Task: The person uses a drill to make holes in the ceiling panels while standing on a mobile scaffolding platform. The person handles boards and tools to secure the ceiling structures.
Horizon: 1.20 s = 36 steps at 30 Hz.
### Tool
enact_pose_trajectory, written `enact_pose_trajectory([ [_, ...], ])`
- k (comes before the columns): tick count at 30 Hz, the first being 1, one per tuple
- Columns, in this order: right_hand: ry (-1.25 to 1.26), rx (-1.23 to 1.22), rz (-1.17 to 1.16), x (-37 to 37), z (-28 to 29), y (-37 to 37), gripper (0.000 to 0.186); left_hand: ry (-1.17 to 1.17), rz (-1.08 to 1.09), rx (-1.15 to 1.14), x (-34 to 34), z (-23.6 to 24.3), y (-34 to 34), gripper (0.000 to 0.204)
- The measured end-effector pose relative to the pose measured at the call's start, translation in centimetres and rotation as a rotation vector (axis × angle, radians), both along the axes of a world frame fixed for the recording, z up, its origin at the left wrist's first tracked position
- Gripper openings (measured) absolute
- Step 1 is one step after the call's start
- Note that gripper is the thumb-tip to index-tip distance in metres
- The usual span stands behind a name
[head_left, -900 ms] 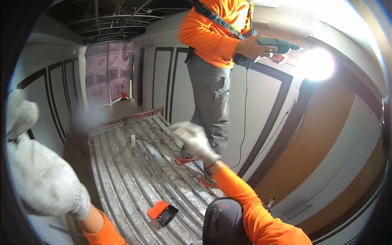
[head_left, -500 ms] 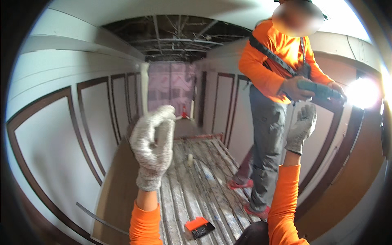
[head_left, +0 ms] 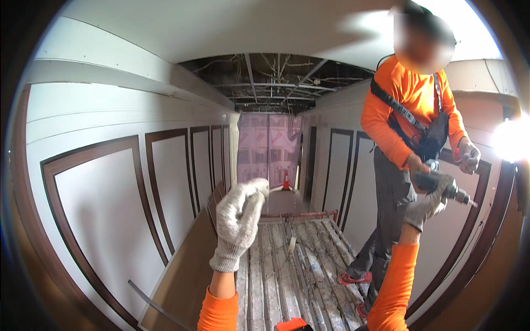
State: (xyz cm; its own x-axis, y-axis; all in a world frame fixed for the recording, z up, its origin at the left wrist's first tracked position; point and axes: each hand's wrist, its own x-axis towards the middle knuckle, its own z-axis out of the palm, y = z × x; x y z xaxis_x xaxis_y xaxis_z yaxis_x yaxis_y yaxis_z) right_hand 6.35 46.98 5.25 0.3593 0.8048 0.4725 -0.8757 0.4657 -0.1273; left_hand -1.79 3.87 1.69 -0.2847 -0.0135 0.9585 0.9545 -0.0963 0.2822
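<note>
My left hand (head_left: 237, 218), in a pale knit glove, is raised mid-view with thumb and fingertips curled together; what it holds, if anything, I cannot make out. On the right, my gloved right hand (head_left: 428, 201) grips a dark power drill (head_left: 441, 186), whose bit points rightward. A co-worker in an orange top (head_left: 411, 105) stands before me, one hand (head_left: 417, 165) also at the drill, the other (head_left: 469, 159) curled just above it. Below, an orange-and-black box (head_left: 292, 324) lies on the ridged metal platform (head_left: 265, 265), cut by the lower edge.
White panelled walls (head_left: 94, 204) line the corridor, a board (head_left: 174, 265) beside the platform on the left. A pink covered partition (head_left: 256, 149) and traffic cone (head_left: 285, 182) are at the far end. A bright lamp (head_left: 509, 138) glows at right; exposed ceiling grid (head_left: 276, 83) hangs overhead.
My view has risen. My left hand moved from the left edge to the middle. My right hand reached up onto the drill, which the co-worker lowered toward it.
</note>
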Motion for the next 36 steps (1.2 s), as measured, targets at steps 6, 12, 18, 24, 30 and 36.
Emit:
enact_pose_trajectory([
  [6,0.073,-0.331,0.151,1.0,-3.2,3.1,0.07,-0.158,0.004,-0.285,0.3,-0.7,1.0,0.017],
  [12,0.079,-0.319,0.126,4.3,-2.1,-0.9,0.063,0.088,0.052,-0.385,0.2,-0.9,3.3,0.016],
  [18,0.07,-0.048,0.087,4.9,-1.3,-6.0,0.049,-0.016,-0.018,-0.461,2.3,-1.1,5.4,0.021],
  [24,-0.065,0.315,0.149,3.8,-1.2,-11.2,0.059,-0.022,0.007,-0.506,6.2,0.4,9.4,0.046],
  [30,-0.428,0.724,-0.423,2.9,-1.3,-16.4,0.072,0.002,-0.227,-0.332,7.5,0.3,13.2,0.074],
  [36,-0.799,0.873,-0.273,2.7,-2.3,-18.6,0.072,-0.326,-0.612,0.045,7.6,0.1,13.1,0.065],
])
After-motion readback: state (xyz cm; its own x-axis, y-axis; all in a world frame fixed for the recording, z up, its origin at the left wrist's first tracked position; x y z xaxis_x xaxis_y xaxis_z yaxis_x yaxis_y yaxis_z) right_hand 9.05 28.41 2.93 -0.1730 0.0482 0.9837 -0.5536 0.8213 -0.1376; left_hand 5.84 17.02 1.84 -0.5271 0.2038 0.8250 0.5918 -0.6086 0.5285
